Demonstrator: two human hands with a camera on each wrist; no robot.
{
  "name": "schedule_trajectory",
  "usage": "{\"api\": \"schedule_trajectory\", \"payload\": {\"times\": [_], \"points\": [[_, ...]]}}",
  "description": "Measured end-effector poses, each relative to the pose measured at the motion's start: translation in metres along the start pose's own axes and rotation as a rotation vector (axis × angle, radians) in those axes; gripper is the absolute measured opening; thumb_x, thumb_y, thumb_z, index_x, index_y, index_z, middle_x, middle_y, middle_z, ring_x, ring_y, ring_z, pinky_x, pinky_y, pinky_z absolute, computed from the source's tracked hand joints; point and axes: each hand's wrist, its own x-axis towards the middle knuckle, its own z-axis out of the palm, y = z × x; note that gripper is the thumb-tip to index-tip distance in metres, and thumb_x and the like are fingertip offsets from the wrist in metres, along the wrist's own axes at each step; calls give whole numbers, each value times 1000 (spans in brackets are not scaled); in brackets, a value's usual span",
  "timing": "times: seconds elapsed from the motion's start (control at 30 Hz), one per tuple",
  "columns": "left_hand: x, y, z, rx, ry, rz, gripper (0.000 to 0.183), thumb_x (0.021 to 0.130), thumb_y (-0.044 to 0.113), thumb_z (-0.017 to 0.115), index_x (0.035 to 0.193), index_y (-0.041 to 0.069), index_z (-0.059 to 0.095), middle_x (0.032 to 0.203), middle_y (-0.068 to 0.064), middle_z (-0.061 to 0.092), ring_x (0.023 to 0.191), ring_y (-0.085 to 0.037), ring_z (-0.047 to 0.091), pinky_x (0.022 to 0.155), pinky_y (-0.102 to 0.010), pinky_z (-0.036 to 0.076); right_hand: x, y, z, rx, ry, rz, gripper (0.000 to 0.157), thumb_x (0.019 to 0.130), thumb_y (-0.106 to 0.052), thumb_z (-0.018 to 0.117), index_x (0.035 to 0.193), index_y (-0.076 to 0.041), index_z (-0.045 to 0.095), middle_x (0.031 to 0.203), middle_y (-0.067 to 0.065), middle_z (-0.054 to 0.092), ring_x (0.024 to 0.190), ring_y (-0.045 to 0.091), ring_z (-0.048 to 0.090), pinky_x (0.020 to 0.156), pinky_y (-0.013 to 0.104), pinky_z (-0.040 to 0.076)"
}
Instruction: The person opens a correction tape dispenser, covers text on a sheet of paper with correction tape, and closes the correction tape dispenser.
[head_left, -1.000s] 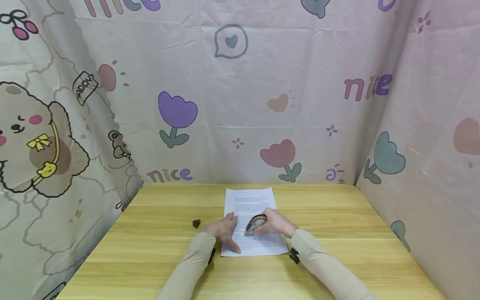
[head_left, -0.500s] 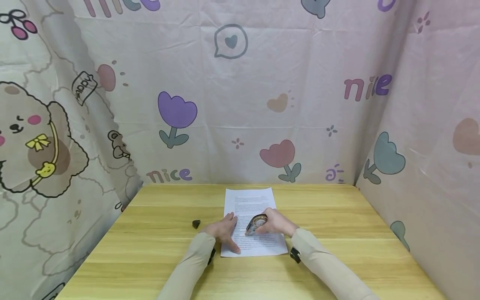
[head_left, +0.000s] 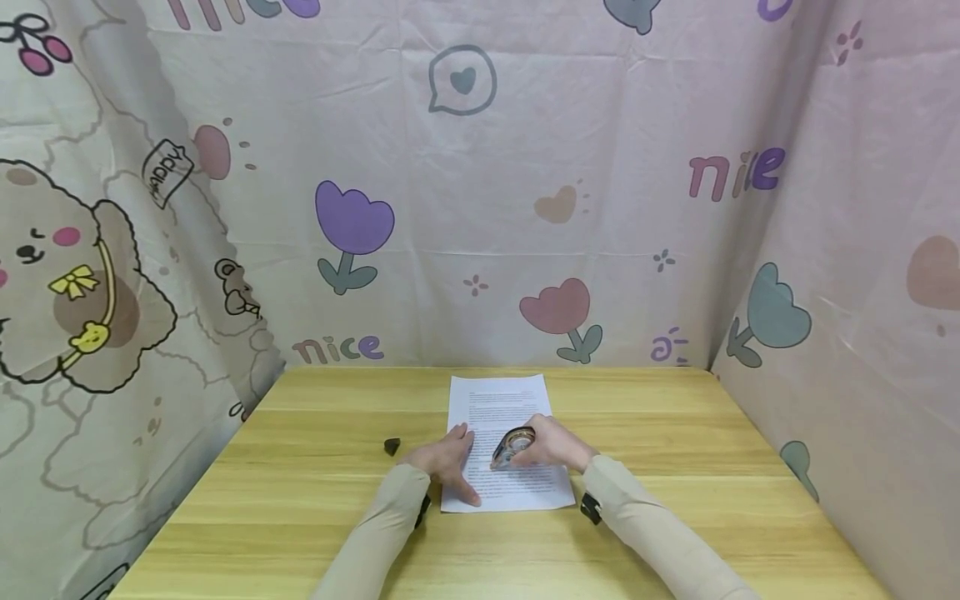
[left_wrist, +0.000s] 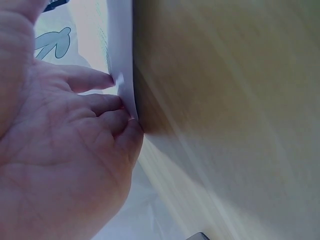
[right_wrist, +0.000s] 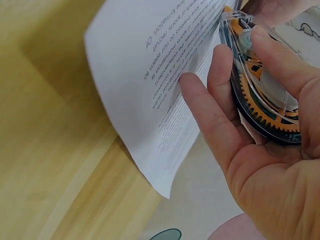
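A printed sheet of paper (head_left: 506,496) lies on the wooden table, its long side pointing away from me. My left hand (head_left: 448,463) rests on its left edge with fingers and thumb spread; in the left wrist view the fingertips (left_wrist: 131,131) touch the paper's edge. Between thumb and fingers, my right hand (head_left: 558,445) grips a correction tape (head_left: 513,447) with a clear case and orange gears (right_wrist: 260,107). Its tip points down and left at the printed lines. Whether the tip touches the paper is hard to tell, and no tape strip can be made out.
A small dark piece (head_left: 392,447), perhaps a cap, lies on the wooden table (head_left: 315,517) to the left of my left hand. Patterned cloth (head_left: 465,200) hangs behind the table and along both sides.
The correction tape in my right hand has shifted very slightly to the right over the paper. My left hand stays in place on the sheet.
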Motion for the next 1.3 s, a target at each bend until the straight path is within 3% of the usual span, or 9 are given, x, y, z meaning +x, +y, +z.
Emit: {"api": "schedule_trajectory", "payload": {"times": [0.5,0.77,1.3], "points": [[1,-2,2,0,-9,4,124,62,42,92,153,-4,22,162,-25,11,152,-36,11,124,-47,15,-2,4,0,55,-11,16,22,72,-18,86,85,-9,71,75,-2,69,66,13,63,64,26,54],[1,-1,0,6,-13,16,124,62,40,92,153,-5,20,161,-27,10,151,-38,10,124,-47,14,-3,4,-3,40,-5,-35,20,72,-14,86,84,-9,72,73,-2,70,64,12,62,62,27,54],[1,0,-1,23,-19,-6,124,63,42,91,154,-4,20,162,-25,9,152,-36,10,125,-47,15,-4,5,-4,27,-5,4,20,71,-15,86,84,-10,72,74,-2,69,65,13,61,64,27,53]]}}
